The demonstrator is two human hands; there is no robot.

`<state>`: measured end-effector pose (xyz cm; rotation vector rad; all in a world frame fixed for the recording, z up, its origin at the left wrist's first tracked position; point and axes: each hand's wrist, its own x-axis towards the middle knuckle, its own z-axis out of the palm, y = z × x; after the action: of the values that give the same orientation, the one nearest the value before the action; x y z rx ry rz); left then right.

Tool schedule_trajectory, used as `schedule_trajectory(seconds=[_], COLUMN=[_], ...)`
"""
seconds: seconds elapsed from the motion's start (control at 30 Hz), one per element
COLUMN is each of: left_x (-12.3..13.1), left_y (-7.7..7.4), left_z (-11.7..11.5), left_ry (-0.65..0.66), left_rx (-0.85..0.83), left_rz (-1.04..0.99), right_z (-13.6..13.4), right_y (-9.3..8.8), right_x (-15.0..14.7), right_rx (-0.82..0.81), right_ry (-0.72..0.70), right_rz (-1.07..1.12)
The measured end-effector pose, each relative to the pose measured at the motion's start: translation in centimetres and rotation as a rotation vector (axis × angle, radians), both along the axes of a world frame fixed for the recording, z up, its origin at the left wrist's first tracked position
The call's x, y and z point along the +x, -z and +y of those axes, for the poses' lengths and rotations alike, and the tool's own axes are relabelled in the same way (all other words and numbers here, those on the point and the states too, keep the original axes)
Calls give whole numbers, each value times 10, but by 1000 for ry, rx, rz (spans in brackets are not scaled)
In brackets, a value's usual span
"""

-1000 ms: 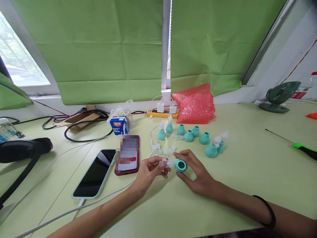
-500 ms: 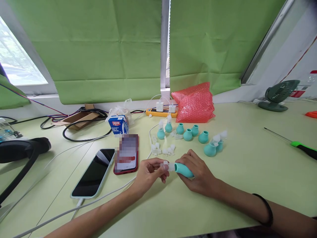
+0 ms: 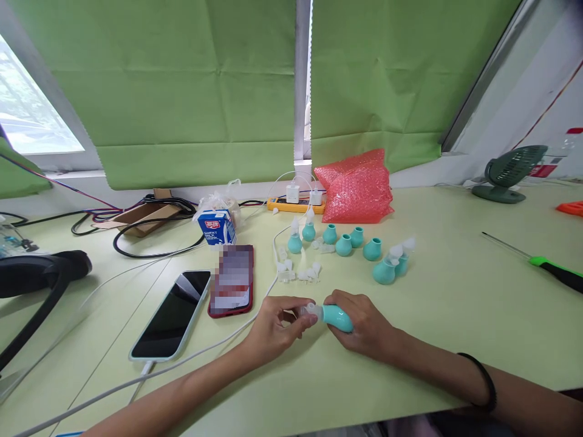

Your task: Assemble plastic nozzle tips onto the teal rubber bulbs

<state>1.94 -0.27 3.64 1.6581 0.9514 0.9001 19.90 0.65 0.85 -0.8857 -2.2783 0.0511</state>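
My right hand (image 3: 359, 318) is wrapped round a teal squeeze bulb (image 3: 337, 318), which lies on its side with its mouth facing left. Between the thumb and fingers of my left hand (image 3: 280, 325) is a translucent plastic nozzle (image 3: 312, 309). Its right end meets the bulb's mouth; how deep it sits inside I cannot tell. Beyond my hands stand several open teal bulbs (image 3: 344, 245). Other bulbs, such as the front right one (image 3: 384, 272), carry clear tips. Small clear plastic pieces (image 3: 310, 273) lie loose in front of the bulbs.
Left of my hands lie a red-cased phone (image 3: 231, 282) and a black-screened phone (image 3: 173, 315), with a white cable (image 3: 200, 358) crossing the table. Behind are a milk carton (image 3: 217, 227), a power strip (image 3: 277, 205) and red bubble wrap (image 3: 357, 191). A screwdriver (image 3: 540, 261) and fan (image 3: 510, 173) are right.
The nozzle and the bulb have come together, closing the gap between them. My left hand has shifted slightly right. The whole view has also moved a little.
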Motion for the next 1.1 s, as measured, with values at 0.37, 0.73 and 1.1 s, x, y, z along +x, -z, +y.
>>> schedule_trajectory(seconds=[0.37,0.73,1.1], left_x=[-5,-8,-21], left_y=[3,0,-7], left_z=[-3,-2,45], left_ry=[18,119,-252], left_rx=[530,705,837], left_rz=[261,241,1078], right_z=[-3,-4,15], right_y=[-20,-27,-32], right_x=[-3,-1,10], right_rx=[-831,-966,-783], right_ry=[-107,-152,-7], right_rz=[166,290,544])
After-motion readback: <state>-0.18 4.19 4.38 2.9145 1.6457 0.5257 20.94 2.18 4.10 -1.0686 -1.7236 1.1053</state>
